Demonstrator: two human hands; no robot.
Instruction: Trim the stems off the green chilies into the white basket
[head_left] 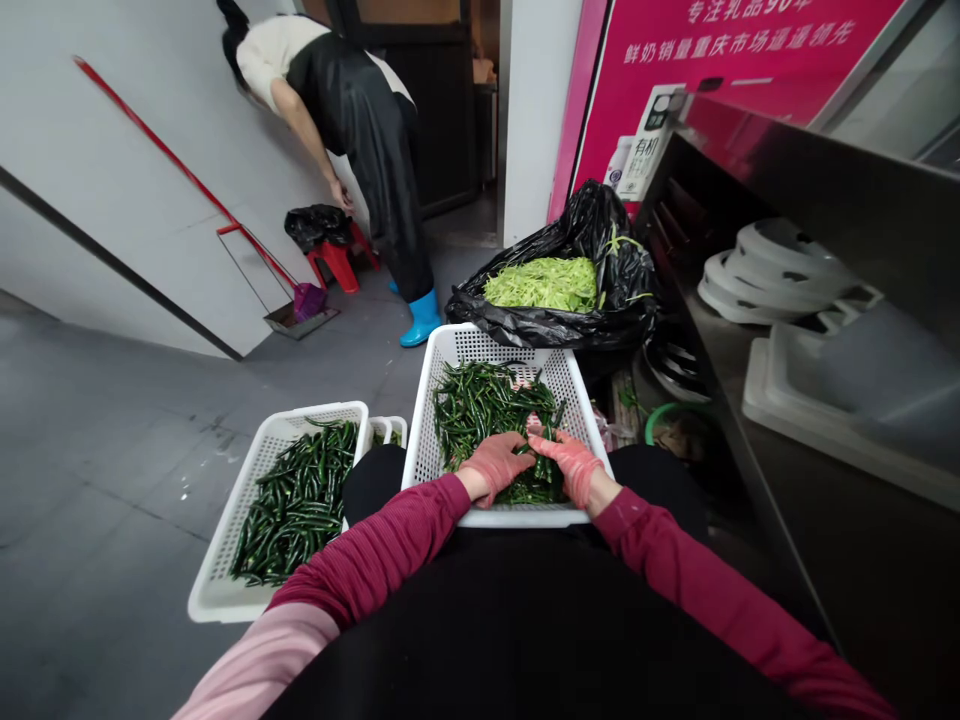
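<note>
In the head view a white perforated basket [417, 440] rests at my lap, holding a pile of slender dark green chilies [480, 400]. Thin pinkish gloves cover both hands. My left hand [495, 466] is closed low over the pile, its fingertips pressed together; whatever they pinch is hidden. Close beside it, my right hand [573, 464] is closed around a few green chilies, its fingers pointing toward the left hand. The fingertips of the two hands almost meet. Chopped-looking green bits lie beneath them at the near side of the basket.
A second white basket [212, 590] of green chilies stands on the floor at left. Ahead lies a black plastic bag [517, 325] holding pale green shredded vegetable [547, 284]. A metal shelf [720, 370] runs along the right. Another person [367, 110] bends near a red stool [337, 265].
</note>
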